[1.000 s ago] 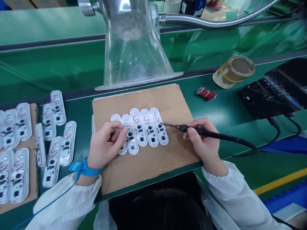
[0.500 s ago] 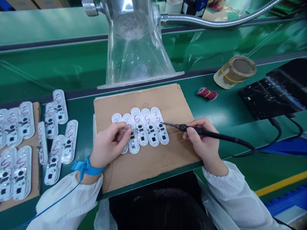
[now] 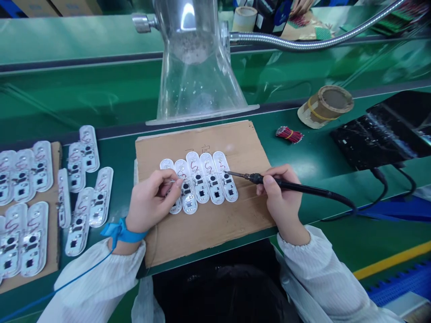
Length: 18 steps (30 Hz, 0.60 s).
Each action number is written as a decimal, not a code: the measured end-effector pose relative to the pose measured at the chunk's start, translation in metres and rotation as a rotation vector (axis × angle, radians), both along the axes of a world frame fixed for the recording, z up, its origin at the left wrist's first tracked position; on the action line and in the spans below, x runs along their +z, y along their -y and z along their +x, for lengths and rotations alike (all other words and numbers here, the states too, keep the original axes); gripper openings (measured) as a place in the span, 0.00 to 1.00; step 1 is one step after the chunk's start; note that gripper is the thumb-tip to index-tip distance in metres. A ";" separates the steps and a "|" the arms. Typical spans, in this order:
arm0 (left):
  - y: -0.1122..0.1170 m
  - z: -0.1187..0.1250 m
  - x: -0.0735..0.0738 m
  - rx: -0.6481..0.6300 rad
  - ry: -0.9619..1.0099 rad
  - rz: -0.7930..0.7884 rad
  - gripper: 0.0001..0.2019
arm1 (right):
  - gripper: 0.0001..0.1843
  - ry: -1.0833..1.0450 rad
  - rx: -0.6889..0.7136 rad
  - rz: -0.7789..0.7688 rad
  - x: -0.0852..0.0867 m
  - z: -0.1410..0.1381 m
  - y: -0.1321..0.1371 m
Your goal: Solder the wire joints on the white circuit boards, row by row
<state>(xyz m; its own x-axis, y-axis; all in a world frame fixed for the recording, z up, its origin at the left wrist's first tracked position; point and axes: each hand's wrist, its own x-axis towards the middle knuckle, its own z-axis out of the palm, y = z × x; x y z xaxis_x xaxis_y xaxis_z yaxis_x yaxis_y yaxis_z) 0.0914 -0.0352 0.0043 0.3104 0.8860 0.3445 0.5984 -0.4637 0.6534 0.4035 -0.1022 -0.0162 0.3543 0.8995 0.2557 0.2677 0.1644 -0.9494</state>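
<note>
My right hand (image 3: 281,190) grips a black soldering iron (image 3: 292,185) like a pen. The iron's tip meets the rightmost white circuit-board piece (image 3: 230,188), near its red wires. Over the left end of the row, my left hand (image 3: 153,195) is closed in a pinch on thin solder wire (image 3: 155,240), which trails below the palm. Several of these oblong pieces lie side by side on a cardboard sheet (image 3: 202,233), each with red wires and black chips. My left fingers partly cover the two leftmost ones. A blue wrist strap (image 3: 126,235) circles my left wrist.
More white pieces (image 3: 79,224) lie at the left, some on a second cardboard (image 3: 54,255). A clear fume hood (image 3: 202,85) stands behind the work. At right are a bundle of red wires (image 3: 289,134), a cardboard tube (image 3: 328,105) and a black box (image 3: 380,134). Another person's hand (image 3: 301,6) shows at top.
The whole view has shifted slightly. My hands keep nearly the same pose, with the iron's tip still at the rightmost piece. Another person's hand has come into view at the top.
</note>
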 end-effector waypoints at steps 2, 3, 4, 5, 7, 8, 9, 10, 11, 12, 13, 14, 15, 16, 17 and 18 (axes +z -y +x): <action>0.000 0.001 -0.001 -0.005 0.007 -0.006 0.02 | 0.16 0.025 0.024 -0.002 -0.003 0.002 0.001; -0.001 0.001 -0.001 -0.009 0.012 -0.010 0.02 | 0.16 0.043 0.032 -0.005 -0.004 0.003 0.001; -0.001 0.002 -0.001 -0.016 0.015 -0.015 0.01 | 0.15 0.060 0.035 -0.010 -0.005 0.004 0.001; -0.001 0.002 -0.001 -0.027 0.018 -0.019 0.01 | 0.15 0.075 0.035 -0.016 -0.005 0.004 0.001; -0.001 0.002 -0.001 -0.049 0.022 -0.023 0.01 | 0.16 0.091 0.032 -0.019 -0.005 0.004 0.001; -0.001 0.002 0.000 -0.056 0.022 -0.023 0.01 | 0.16 0.090 0.031 -0.015 -0.005 0.004 0.001; -0.001 0.002 0.000 -0.059 0.023 -0.023 0.00 | 0.15 0.084 0.030 -0.007 -0.004 0.004 0.001; -0.001 0.002 0.000 -0.060 0.024 -0.022 0.00 | 0.15 0.079 0.031 0.001 -0.004 0.004 0.001; -0.001 0.003 0.001 -0.057 0.025 -0.021 0.00 | 0.15 0.076 0.033 0.005 -0.004 0.004 0.001; -0.001 0.003 0.001 -0.057 0.025 -0.021 0.00 | 0.14 0.078 0.036 0.004 -0.003 0.004 0.001; 0.000 0.003 0.001 -0.061 0.025 -0.021 0.00 | 0.14 0.085 0.039 0.002 -0.003 0.004 0.001; 0.000 0.004 0.001 -0.066 0.024 -0.020 0.00 | 0.14 0.095 0.043 -0.002 -0.003 0.004 0.001; 0.000 0.004 0.000 -0.072 0.022 -0.018 0.00 | 0.14 0.104 0.046 -0.006 -0.003 0.004 0.001; 0.000 0.005 0.000 -0.080 0.016 -0.016 0.01 | 0.14 0.108 0.046 -0.006 -0.003 0.004 0.001; -0.001 0.005 0.000 -0.090 0.009 -0.012 0.01 | 0.14 0.108 0.043 -0.001 -0.003 0.004 0.001; -0.001 0.005 -0.001 -0.099 0.001 -0.006 0.01 | 0.13 0.106 0.039 0.006 -0.004 0.005 0.001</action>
